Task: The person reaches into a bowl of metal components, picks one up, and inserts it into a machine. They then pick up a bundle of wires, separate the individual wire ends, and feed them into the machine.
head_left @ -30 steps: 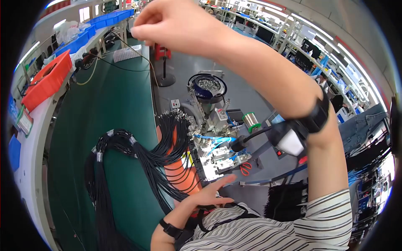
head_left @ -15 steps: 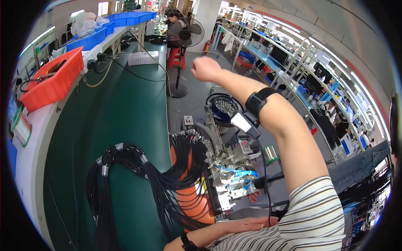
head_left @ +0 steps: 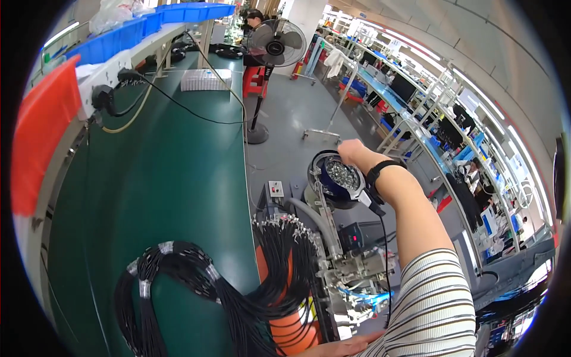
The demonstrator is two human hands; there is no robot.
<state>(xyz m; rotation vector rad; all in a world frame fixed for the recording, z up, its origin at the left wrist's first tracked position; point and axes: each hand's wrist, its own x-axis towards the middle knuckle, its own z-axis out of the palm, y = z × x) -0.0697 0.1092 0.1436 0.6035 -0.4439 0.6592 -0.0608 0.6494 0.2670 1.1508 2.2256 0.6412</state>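
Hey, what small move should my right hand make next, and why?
Probably lower the right hand slightly toward the small metal parts: it appears at the rim of the dark blue bowl containing them, though its fingertips are hidden.

The person wears a white shirt (head_left: 425,309) with thin dark stripes, which go around the right sleeve (head_left: 433,273), a short one that ends with a plain, straight edge. On the right forearm there is a narrow black band (head_left: 381,171), closed around it like the strap of a watch, and the right hand (head_left: 352,151) wears no glove.
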